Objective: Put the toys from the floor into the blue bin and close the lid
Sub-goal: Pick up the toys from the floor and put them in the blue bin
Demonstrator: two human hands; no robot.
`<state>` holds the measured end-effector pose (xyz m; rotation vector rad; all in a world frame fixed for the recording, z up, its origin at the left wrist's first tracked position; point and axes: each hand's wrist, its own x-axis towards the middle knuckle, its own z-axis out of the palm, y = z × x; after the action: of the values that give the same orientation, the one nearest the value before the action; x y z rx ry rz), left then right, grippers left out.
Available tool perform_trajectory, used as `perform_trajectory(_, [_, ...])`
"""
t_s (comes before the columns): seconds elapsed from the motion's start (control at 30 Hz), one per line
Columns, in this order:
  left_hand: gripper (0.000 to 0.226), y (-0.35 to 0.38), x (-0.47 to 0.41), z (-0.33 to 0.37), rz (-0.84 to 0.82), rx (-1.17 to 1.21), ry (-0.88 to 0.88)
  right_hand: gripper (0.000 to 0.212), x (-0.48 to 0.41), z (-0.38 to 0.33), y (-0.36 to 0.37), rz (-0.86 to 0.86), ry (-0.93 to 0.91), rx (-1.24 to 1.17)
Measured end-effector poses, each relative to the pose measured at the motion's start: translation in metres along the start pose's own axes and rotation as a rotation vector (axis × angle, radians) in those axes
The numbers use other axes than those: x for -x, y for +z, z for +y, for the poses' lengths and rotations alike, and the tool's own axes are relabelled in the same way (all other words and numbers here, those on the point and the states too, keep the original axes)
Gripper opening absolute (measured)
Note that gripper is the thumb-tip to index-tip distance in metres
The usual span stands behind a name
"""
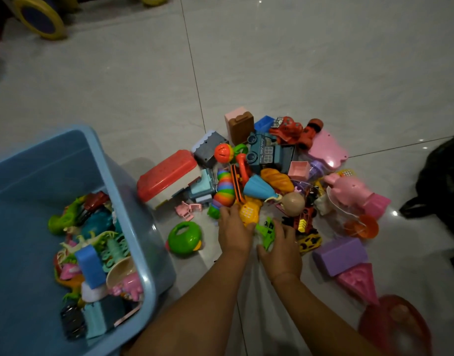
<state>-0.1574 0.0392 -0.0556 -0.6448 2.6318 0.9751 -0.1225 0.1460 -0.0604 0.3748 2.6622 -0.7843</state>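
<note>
fingers (227,211) of left hand (233,231) grip yellow phone (250,211), right hand (281,246) green toy (268,231)

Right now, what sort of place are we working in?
Probably a home playroom or living room: a glossy tiled floor, a pile of plastic toys spread on it, and a blue bin partly filled with more.

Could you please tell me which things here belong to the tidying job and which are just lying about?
Job: blue bin, toy pile on the floor, yellow toy phone gripped by the left hand, small green toy held by the right hand.
Lying about: black bag, yellow-rimmed wheel.
</note>
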Motion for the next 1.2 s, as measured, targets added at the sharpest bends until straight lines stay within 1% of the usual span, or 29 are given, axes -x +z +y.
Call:
perform_trajectory(0.17, [0.043, -0.001, 0.005, -0.005, 0.015, 0.017, 0.029, 0.060, 0.006, 0.000, 0.002, -0.012, 0.054, -0.090])
perform_trajectory(0.27, [0.036, -0.006, 0.015, -0.015, 0.027, 0.034, 0.016, 0.056, 0.015, 0.007, 0.000, -0.023, 0.081, -0.136])
perform_trajectory(0.37, [0.037, -0.010, 0.031, -0.028, 0.060, 0.097, -0.020, 0.055, 0.025, 0.009, -0.007, 0.002, 0.113, -0.231])
perform_trajectory(0.57, [0.039, -0.028, 0.074, -0.029, 0.115, 0.363, -0.080, 0.052, 0.043, -0.002, -0.025, 0.142, 0.014, -0.366])
perform_trajectory(0.63, [0.038, -0.035, 0.089, -0.027, 0.132, 0.398, -0.058, 0.052, 0.047, -0.011, -0.035, 0.171, -0.011, -0.407])
perform_trajectory(0.73, [0.030, -0.056, 0.107, -0.018, 0.177, 0.463, 0.000, 0.053, 0.053, -0.027, -0.053, 0.201, -0.066, -0.452])
perform_trajectory(0.77, [0.031, -0.065, 0.111, -0.013, 0.196, 0.481, 0.028, 0.053, 0.055, -0.035, -0.060, 0.212, -0.089, -0.468])
perform_trajectory(0.87, [0.036, -0.099, 0.122, 0.002, 0.282, 0.532, 0.129, 0.049, 0.062, -0.061, -0.078, 0.243, -0.185, -0.487])
perform_trajectory(1.0, [0.032, -0.150, 0.146, 0.008, 0.423, 0.579, 0.244, 0.047, 0.084, -0.102, -0.093, 0.211, -0.343, -0.589])
perform_trajectory(1.1, [0.032, -0.189, 0.157, -0.002, 0.562, 0.614, 0.226, 0.047, 0.112, -0.136, -0.094, 0.183, -0.459, -0.653])
perform_trajectory(1.2, [0.029, -0.226, 0.160, -0.024, 0.742, 0.645, 0.138, 0.046, 0.143, -0.172, -0.083, 0.099, -0.575, -0.651])
